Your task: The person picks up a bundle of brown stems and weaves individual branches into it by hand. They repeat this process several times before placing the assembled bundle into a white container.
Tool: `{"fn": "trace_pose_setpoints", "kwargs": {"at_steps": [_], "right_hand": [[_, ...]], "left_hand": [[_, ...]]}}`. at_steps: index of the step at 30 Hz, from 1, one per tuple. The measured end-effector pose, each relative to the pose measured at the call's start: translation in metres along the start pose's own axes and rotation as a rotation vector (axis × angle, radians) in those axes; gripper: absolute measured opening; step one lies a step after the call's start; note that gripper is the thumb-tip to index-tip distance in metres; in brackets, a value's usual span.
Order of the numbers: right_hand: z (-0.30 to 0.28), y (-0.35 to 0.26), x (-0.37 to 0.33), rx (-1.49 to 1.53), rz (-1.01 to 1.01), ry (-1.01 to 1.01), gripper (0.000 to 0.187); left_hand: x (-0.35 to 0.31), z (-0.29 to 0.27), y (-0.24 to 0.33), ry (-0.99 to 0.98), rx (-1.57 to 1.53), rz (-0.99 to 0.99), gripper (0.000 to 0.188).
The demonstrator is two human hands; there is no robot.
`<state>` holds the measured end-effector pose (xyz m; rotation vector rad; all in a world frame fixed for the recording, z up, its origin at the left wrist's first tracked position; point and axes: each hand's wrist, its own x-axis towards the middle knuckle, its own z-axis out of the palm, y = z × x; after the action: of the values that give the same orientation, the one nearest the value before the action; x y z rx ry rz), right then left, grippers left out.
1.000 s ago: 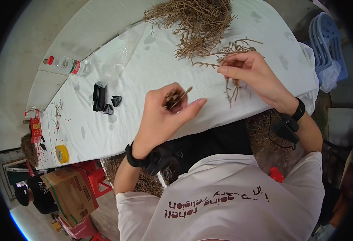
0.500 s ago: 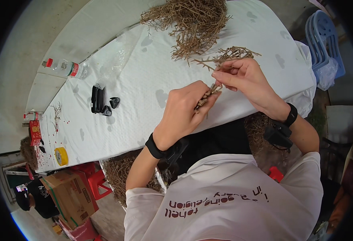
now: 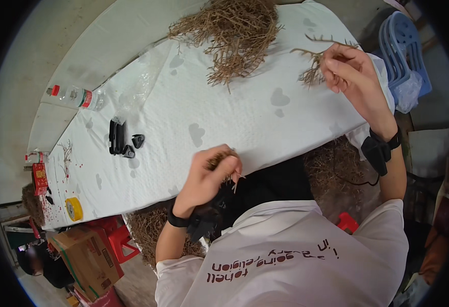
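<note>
You are sitting at a long table [image 3: 193,117] covered in a white cloth printed with grey hearts, running from about 7 o'clock up to 1 o'clock across the view. At 12 o'clock a big heap of dry brown twigs [image 3: 234,30] is lying on the cloth. Off the table's far end, at 2 o'clock, a stack of blue plastic stools [image 3: 406,51] is standing. Down at 8 o'clock, below the table edge, a cardboard box [image 3: 84,256] is sitting on the floor beside a red stool [image 3: 119,240].

Your right hand [image 3: 352,77] is lifting at 1 o'clock, above the table's end, fingers pinching a branching dry sprig [image 3: 314,64] that is spreading out to the left of the hand. Your left hand [image 3: 209,176] is hovering near the centre, just over the near table edge, curling closed around a small bunch of short twig pieces [image 3: 222,158] whose ends are poking out past the fingers.

At 10 o'clock a clear plastic bottle [image 3: 76,96] with a red cap is lying on its side. Nearer the middle, at 9 o'clock, a small black device [image 3: 116,137] is resting on the cloth, with a smaller black piece just beside it. At 8 o'clock a roll of yellow tape [image 3: 74,209] is lying near the table's end.
</note>
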<state>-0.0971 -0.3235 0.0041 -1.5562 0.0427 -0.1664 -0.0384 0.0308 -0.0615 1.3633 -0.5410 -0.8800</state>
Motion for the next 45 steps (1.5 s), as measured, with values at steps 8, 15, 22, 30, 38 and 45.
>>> {"fn": "trace_pose_setpoints", "kwargs": {"at_steps": [8,15,22,30,38,45], "right_hand": [[0.014,-0.037,-0.006,0.286,-0.099,-0.601,0.046],[0.025,0.004,-0.006,0.614,-0.294,-0.945,0.042],[0.038,-0.002,-0.001,0.624,-0.242,-0.918,0.029],[0.019,-0.004,-0.005,0.491,-0.077,-0.828,0.037],[0.006,0.001,-0.008,0.401,-0.081,-0.726,0.034],[-0.024,0.0,-0.019,-0.045,0.107,-0.172,0.025]], "left_hand": [[0.023,-0.007,0.002,0.112,-0.132,0.234,0.021],[0.051,-0.006,0.039,0.085,0.176,0.172,0.024],[0.083,0.023,0.028,-0.133,0.325,0.146,0.032],[0.089,0.037,-0.003,0.021,0.376,0.257,0.019],[0.107,0.049,-0.015,0.022,0.466,0.295,0.019],[0.094,0.029,-0.007,-0.008,0.256,0.166,0.014]]}}
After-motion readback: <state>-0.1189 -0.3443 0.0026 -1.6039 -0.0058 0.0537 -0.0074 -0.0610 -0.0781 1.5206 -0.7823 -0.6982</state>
